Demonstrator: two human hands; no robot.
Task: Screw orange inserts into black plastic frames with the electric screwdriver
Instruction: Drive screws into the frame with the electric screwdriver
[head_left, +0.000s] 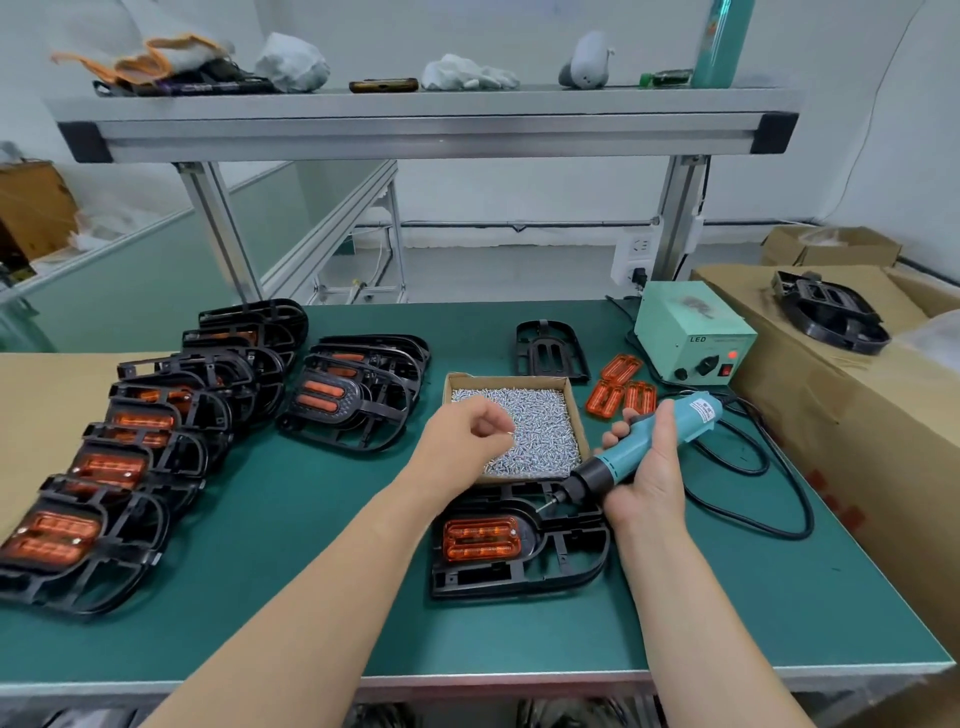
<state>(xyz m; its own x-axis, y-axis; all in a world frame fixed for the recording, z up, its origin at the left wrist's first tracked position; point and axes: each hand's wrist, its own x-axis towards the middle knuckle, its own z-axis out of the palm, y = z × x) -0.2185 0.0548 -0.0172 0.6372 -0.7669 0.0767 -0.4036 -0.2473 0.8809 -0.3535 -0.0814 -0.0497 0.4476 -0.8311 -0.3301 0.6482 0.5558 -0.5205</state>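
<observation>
A black plastic frame (566, 566) lies on the green mat in front of me with an orange insert (480, 538) seated in its left part. My right hand (647, 467) grips the teal electric screwdriver (654, 439), its bit tip close above the frame's upper edge. My left hand (467, 436) hovers over the cardboard tray of screws (571, 387), fingers curled and pinching a small screw. Three loose orange inserts (621, 389) lie right of the tray. An empty black frame (550, 348) lies behind it.
Several assembled frames with orange inserts (130, 457) are stacked in rows at the left. A green power supply box (693, 332) stands at the back right, its black cable (769, 488) looping across the mat. Cardboard boxes (857, 395) border the right side, with a frame on top.
</observation>
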